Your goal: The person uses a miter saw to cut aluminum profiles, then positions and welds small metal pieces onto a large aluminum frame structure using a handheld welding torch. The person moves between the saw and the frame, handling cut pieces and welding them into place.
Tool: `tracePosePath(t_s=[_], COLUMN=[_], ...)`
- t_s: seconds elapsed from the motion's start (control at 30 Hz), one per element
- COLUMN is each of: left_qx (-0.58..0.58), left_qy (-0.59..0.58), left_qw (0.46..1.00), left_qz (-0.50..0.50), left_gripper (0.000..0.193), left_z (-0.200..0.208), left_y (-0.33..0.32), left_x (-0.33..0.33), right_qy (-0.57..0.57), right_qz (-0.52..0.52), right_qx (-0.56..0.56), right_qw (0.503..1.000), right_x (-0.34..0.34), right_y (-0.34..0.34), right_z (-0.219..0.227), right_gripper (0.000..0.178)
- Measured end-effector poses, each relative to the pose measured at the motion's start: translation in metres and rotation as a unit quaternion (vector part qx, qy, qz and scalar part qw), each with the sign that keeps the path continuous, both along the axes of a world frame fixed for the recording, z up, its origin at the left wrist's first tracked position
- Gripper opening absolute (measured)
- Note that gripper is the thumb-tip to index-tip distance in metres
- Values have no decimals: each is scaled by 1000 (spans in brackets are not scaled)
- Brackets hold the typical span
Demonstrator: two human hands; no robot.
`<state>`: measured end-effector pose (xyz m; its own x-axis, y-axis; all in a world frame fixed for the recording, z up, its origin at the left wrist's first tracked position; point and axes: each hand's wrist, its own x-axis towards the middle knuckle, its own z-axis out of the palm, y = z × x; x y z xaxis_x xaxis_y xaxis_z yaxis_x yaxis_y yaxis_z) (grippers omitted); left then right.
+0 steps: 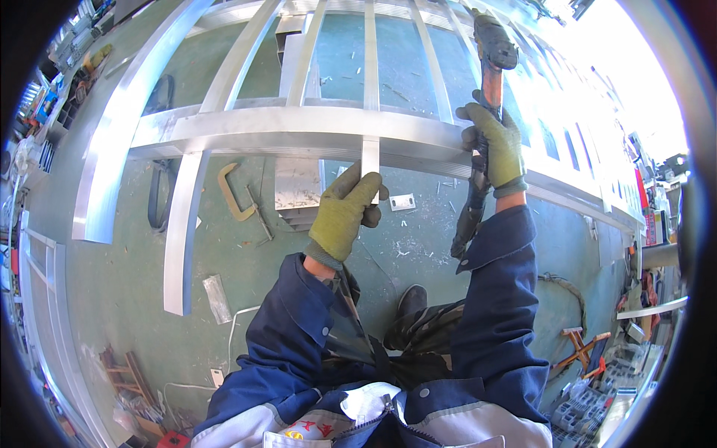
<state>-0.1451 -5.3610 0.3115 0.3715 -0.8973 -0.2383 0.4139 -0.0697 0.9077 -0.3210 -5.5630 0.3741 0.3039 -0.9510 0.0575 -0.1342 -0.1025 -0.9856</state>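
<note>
1. While the head camera looked down over a big aluminium frame [299, 127] raised above the green workshop floor [112, 284], the left hand [342, 213] in its yellow-green glove was pinched on the lower end of a short vertical aluminium bar [370, 153] where it met the wide cross rail [246, 131].
2. The right hand [497, 145], gloved alike, was clenched round a dark power tool [485, 82] held up against the rail's right stretch; whether its tip touched metal, I could not tell.
3. Judged from the frame, much was done: several long slats [371, 52] already ran up from the rail in a row. The held bar looked like the piece being set, and fixing it seemed left to do.
4. The frame looked bright, clean and square-edged, sunlit hard at the right.
5. Below it lay a C-clamp [235, 193], a stack of flat plates [297, 190], a small bracket [402, 201] and scattered offcuts.
</note>
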Motion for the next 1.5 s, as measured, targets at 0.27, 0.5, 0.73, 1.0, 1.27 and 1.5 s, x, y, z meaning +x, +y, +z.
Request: tracePosePath(t_s=[0.27, 0.5, 0.73, 1.0, 1.27, 1.5], left_qx=[3, -2, -2, -3, 2, 1], left_qy=[-11, -8, -6, -8, -11, -8], left_qw=[1000, 1000, 1000, 1000, 1000, 1000], left_qz=[-10, -14, -21, -7, -8, -5], left_gripper=[47, 45, 48, 46, 38, 43], left_z=[-1, 1, -1, 0, -1, 1], left_y=[-1, -1, -1, -1, -1, -1], left_x=[2, 1, 3, 0, 1, 2], right_qy=[-34, 1, 8, 1, -25, -16], right_qz=[-32, -5, -10, -20, -31, -23], right_qx=[10, -4, -10, -7, 0, -3], right_qw=[999, 1000, 1000, 1000, 999, 1000], right_x=[7, 1, 2, 2, 4, 4], right_y=[7, 0, 1, 2, 4, -1], right_z=[5, 0, 0, 2, 2, -2], right_gripper=[35, 53, 49, 41, 35, 45])
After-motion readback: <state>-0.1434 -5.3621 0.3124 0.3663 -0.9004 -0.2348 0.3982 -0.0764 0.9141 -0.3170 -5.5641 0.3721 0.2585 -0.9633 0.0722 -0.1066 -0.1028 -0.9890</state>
